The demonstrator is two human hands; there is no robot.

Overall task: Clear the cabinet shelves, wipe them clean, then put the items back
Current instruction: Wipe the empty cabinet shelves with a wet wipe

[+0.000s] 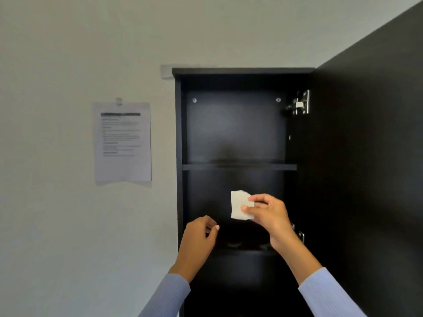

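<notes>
A tall black cabinet (179,138) hangs on the wall with its door (370,145) swung open to the right. Its upper shelf (239,167) carries nothing I can see. My right hand (269,217) pinches a folded white cloth (238,205) in front of the lower compartment, below the upper shelf. My left hand (199,241) hovers at the cabinet's left front edge, fingers loosely curled and holding nothing. The lower shelf (245,251) lies in deep shadow behind my hands; a few dark shapes there are too dim to identify.
A printed paper sheet (122,141) is taped to the pale wall left of the cabinet. Metal hinges (299,104) sit on the cabinet's right inner side. The open door fills the right of the view.
</notes>
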